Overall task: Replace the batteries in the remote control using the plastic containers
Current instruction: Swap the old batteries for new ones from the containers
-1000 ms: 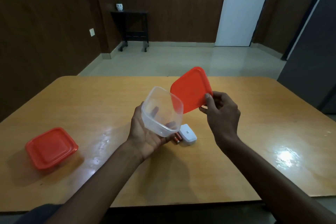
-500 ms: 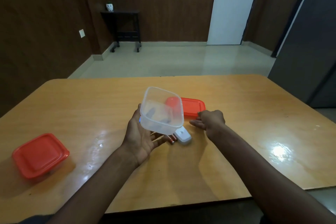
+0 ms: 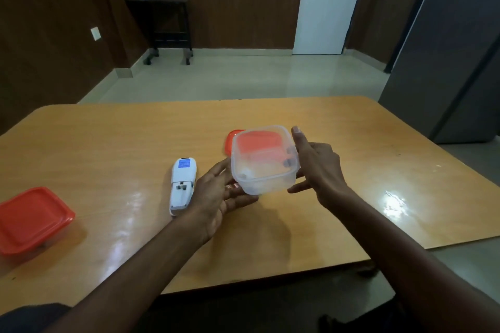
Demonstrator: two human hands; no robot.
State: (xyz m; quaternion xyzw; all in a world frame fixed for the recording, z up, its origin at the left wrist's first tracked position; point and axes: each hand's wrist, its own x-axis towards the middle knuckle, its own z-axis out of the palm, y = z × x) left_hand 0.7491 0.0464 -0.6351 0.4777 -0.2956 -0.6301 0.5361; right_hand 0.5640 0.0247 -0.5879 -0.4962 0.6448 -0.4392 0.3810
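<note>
I hold a clear plastic container (image 3: 263,181) above the table, tilted towards me, with nothing clearly visible inside. My left hand (image 3: 216,194) cups its lower left corner from beneath, fingers spread. My right hand (image 3: 316,167) grips its right wall, fingertips showing through the plastic. The container's red lid (image 3: 234,134) lies flat on the table behind it, mostly hidden. A white remote control (image 3: 182,184) lies face down left of my left hand with its battery compartment uncovered. Something small and pinkish shows at my left fingertips; I cannot tell what it is.
A second container with a red lid (image 3: 32,219) sits closed at the table's (image 3: 108,143) left front edge. The table's right front corner ends near my right forearm. Beyond the table are a floor, a dark side table and a white door.
My right hand set the red lid down on the table and came back to grip the container's right wall. The container moved right, uncovering the remote.
</note>
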